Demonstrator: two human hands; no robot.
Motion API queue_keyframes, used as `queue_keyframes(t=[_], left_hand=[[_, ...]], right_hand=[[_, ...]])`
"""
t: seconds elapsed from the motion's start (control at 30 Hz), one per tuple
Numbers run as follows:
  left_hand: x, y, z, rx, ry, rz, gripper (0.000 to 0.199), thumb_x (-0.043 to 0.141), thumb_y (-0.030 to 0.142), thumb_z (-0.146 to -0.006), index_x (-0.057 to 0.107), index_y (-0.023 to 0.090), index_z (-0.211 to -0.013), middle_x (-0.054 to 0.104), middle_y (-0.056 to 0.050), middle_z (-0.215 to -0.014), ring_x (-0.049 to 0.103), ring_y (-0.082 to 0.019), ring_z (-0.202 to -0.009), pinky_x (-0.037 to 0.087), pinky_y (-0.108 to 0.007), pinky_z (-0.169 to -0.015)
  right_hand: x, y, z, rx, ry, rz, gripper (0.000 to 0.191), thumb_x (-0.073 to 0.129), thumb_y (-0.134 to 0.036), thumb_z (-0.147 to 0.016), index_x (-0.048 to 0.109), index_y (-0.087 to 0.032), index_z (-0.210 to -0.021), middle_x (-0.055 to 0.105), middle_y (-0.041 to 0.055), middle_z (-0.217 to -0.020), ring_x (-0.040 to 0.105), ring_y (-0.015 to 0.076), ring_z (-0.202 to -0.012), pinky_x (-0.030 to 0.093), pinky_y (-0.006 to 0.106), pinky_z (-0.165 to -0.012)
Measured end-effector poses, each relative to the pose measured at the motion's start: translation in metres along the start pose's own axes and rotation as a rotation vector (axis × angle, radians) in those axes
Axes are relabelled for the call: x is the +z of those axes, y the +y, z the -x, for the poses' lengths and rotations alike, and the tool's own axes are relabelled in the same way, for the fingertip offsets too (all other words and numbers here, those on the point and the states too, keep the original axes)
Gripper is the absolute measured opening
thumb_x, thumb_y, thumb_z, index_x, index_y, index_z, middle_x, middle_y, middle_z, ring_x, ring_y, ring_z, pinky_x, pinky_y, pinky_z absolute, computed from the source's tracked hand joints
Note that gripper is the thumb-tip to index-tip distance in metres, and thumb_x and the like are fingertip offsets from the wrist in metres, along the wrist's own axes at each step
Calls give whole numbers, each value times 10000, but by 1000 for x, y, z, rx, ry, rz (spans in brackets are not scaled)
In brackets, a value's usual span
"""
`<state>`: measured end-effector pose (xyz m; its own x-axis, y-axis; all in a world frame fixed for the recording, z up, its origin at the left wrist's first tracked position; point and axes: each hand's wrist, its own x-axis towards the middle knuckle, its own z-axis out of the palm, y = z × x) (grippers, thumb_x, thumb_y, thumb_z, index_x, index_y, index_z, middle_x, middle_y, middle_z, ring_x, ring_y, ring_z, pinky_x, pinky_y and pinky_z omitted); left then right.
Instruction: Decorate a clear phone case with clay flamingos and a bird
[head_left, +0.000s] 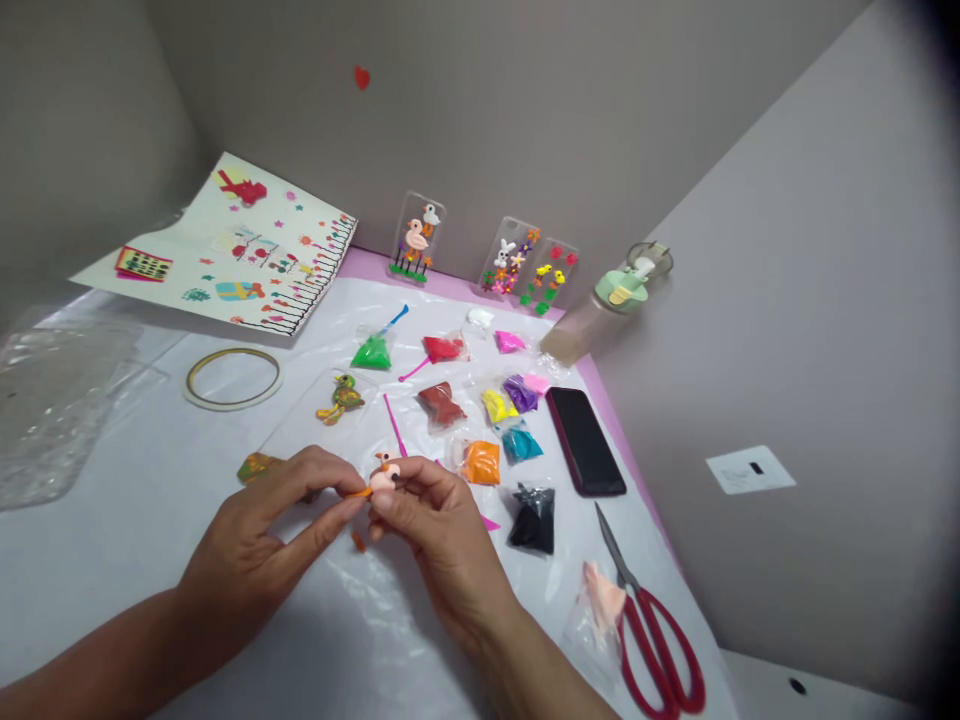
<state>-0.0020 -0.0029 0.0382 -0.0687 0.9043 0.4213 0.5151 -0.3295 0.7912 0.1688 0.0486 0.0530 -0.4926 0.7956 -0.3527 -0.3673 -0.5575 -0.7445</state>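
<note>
My right hand (pixel 450 530) pinches a small pale pink clay bird (pixel 385 476) with dark spots and an orange beak. My left hand (pixel 274 530) closes its thumb and index finger on a thin orange clay piece (pixel 361 493) at the bird's left side. Whether the two clay parts are joined, I cannot tell. Below the fingertips lies a loose orange clay bit (pixel 358 542). Behind my hands a green and yellow clay bird (pixel 343 398) rests on a clear sheet or case. Green and yellow clay (pixel 257 467) shows partly behind my left hand.
Beyond my hands lie several clay packets, including orange (pixel 482 463) and black (pixel 532 520). A phone (pixel 586 442), red-handled scissors (pixel 649 630) and a bottle (pixel 592 315) stand or lie right. A tape roll (pixel 233 378) is left; decorated cases (pixel 418 238) lean on the wall.
</note>
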Motion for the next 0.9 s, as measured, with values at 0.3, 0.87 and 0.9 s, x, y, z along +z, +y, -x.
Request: queue_keyframes(t=[0.3,0.87,0.9], left_hand=[[1,1,0,-17,18,7,49,674,316,-977,712,335,-952,757,101,-851,744,-95,-789,571,-142,-754],[-8,-30,3,9,-719,-235,152,571,200,-1004,698,284,-1010,719,4,-991,688,-199,-928,495,-300,-832],[-5,-30,5,36,-702,-248,167,552,180,-1007,689,273,-983,712,5,-967,683,-192,-901,492,-297,-821]], right_hand=[[-2,1,-1,1,-9,28,352,1027,-347,-580,816,-187,-811,743,-19,-794,627,92,-589,528,235,-636],[-15,-13,-5,-140,164,30,309,1016,-366,-611,833,-219,-812,743,-18,-801,542,85,-638,430,211,-610],[-15,-13,-5,-133,154,26,311,1015,-367,-614,831,-217,-815,742,-18,-805,544,84,-632,436,215,-613]])
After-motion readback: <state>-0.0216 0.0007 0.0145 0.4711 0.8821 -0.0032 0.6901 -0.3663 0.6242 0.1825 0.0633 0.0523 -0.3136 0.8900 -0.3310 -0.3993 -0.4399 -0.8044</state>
